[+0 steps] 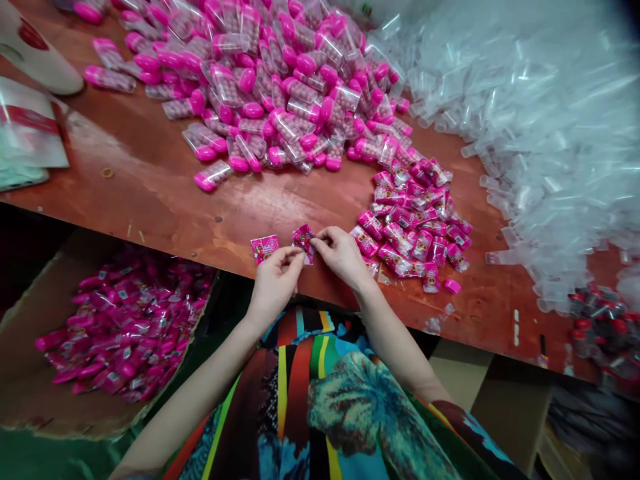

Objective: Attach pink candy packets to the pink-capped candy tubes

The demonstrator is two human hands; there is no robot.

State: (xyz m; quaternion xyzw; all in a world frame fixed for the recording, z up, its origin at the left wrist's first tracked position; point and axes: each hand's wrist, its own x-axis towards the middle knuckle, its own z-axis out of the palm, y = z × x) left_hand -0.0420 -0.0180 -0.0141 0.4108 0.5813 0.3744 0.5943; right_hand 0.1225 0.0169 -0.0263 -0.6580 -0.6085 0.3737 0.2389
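Near the front edge of the red-brown table, my left hand (pixel 278 283) and my right hand (pixel 340 253) meet at a small printed pink label sleeve (pixel 303 235). Thumb and fingers of each hand pinch it from its two sides. Another pink label (pixel 264 248) lies flat on the wood just beyond my left hand. To the right of my right hand is a heap of small bottles wrapped in pink labels (pixel 415 220). Farther back spreads a big pile of clear bottles with pink caps and small pale balls inside (pixel 280 87).
A cardboard box (pixel 30 320) full of pink-labelled bottles stands below the table edge at left. Clear empty tubes (pixel 540 133) cover the table's right side, with red-capped pieces (pixel 605 327) at the near right. A plastic packet (pixel 30 127) lies at far left.
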